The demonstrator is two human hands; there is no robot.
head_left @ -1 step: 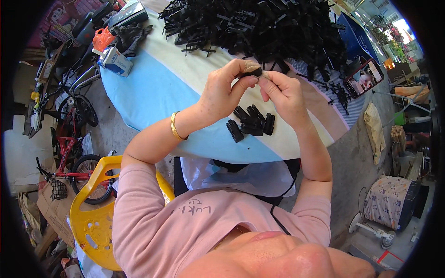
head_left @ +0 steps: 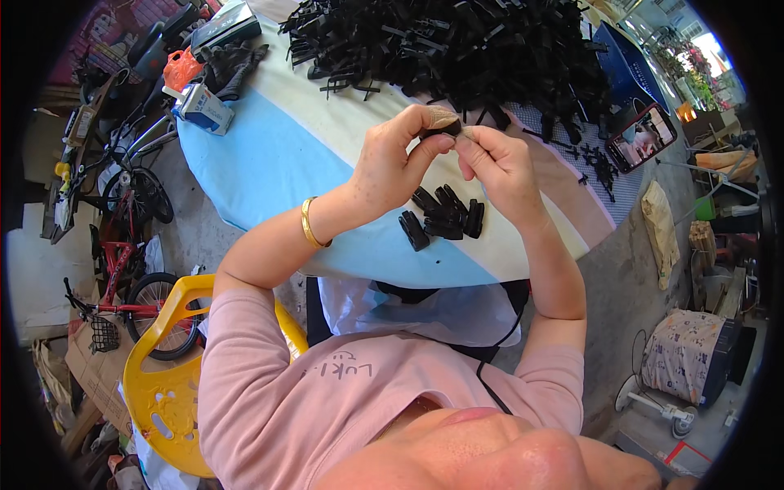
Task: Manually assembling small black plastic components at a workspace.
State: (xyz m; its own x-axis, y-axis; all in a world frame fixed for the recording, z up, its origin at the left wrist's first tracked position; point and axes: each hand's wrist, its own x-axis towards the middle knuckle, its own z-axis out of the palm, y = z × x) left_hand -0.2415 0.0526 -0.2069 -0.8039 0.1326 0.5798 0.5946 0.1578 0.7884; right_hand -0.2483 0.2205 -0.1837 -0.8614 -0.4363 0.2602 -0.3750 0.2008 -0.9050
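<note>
Piece [head_left: 443, 128], black, one: held over the cloth [head_left: 269, 151], grasped by the left hand [head_left: 390, 159] between thumb and fingers. Right hand [head_left: 504, 167]: fingertips bunched at its end (whether gripping, we cannot tell). Risk, as we judge it: a loosened left pinch could drop it among the black parts [head_left: 443, 220] clustered nearer us.

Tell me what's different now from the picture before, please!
Nothing has visibly changed: nothing was picked up or let go. The left hand still holds a black piece, the right hand stays close beside it, and the loose black parts and the big black pile lie where they were.
</note>
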